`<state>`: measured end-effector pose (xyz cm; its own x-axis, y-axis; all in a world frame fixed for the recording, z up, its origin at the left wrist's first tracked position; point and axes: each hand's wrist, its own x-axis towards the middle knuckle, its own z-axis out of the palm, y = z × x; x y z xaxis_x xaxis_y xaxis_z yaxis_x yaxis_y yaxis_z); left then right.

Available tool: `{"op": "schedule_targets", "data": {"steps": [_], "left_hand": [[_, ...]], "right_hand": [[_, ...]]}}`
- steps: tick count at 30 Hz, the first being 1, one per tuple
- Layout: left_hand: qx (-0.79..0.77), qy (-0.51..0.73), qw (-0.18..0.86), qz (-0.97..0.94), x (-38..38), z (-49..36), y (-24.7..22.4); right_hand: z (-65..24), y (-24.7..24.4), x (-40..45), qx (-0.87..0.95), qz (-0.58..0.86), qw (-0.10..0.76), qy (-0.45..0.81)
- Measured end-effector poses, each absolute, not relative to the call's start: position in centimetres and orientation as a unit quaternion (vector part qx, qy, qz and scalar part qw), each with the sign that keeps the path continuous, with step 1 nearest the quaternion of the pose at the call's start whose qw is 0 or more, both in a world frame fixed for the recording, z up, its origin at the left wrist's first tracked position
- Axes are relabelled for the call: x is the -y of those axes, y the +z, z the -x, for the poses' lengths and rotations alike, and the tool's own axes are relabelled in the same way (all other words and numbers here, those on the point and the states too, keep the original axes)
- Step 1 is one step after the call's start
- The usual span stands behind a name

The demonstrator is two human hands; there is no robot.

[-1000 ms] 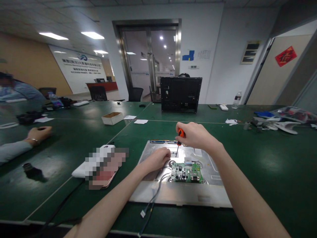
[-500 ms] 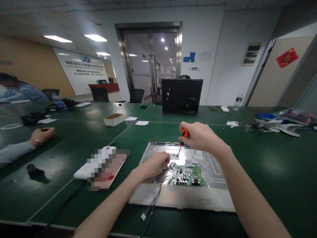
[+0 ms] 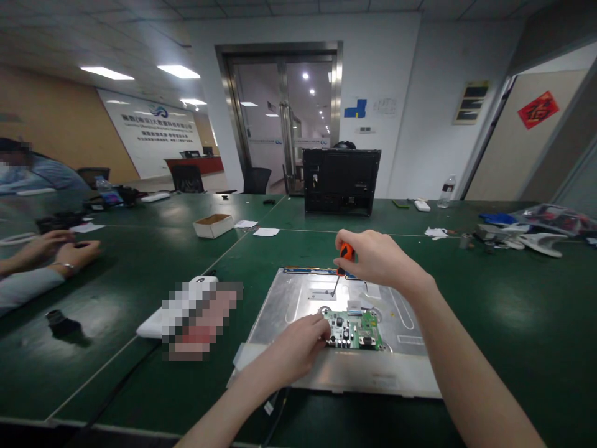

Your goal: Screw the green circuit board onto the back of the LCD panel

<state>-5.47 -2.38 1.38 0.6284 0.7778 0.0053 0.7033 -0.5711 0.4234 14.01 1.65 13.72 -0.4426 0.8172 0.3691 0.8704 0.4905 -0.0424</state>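
My right hand [image 3: 377, 258] is closed round the orange and black handle of a screwdriver [image 3: 346, 252]. Its thin shaft slants down, the tip at or just above the bare metal back of a display panel [image 3: 280, 298] lying flat on the table. A green circuit board [image 3: 354, 330] is mounted on the panel. At that board's left edge my left hand [image 3: 303, 342] has its fingers curled together; whatever they pinch is hidden. Below this wrist, a white cable plug [image 3: 269, 407] shows by the panel's front edge, most of its wires covered by the hand and forearm.
A white device and a pinkish phone [image 3: 205, 323], partly blurred out, lie to the left beside a small black cylinder [image 3: 63, 325]. Another person's hands [image 3: 77, 252] rest further left. Behind the panel stand an open box [image 3: 213, 226] and a black monitor housing [image 3: 342, 182].
My left hand has moved down and right from the panel's middle to the circuit board's left edge, over the cables. The right hand and screwdriver stay nearly still. The other person's second hand has appeared.
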Motion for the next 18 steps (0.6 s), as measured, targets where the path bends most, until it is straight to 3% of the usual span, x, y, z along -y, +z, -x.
{"op": "schedule_targets", "data": {"steps": [9,13,18], "left_hand": [[-0.412,0.142,0.215,-0.874,3.2,6.4,0.8],[-0.413,0.181,0.219,-0.865,4.1,7.0,0.1],[-0.439,0.181,0.210,-0.855,5.2,7.0,0.0]], "right_hand": [[-13.9,13.7,-1.3,0.851,0.483,0.190,-0.079],[-14.0,13.4,-0.9,0.848,0.463,0.253,-0.048],[-14.1,11.5,-0.9,0.830,0.419,0.355,0.096]]}}
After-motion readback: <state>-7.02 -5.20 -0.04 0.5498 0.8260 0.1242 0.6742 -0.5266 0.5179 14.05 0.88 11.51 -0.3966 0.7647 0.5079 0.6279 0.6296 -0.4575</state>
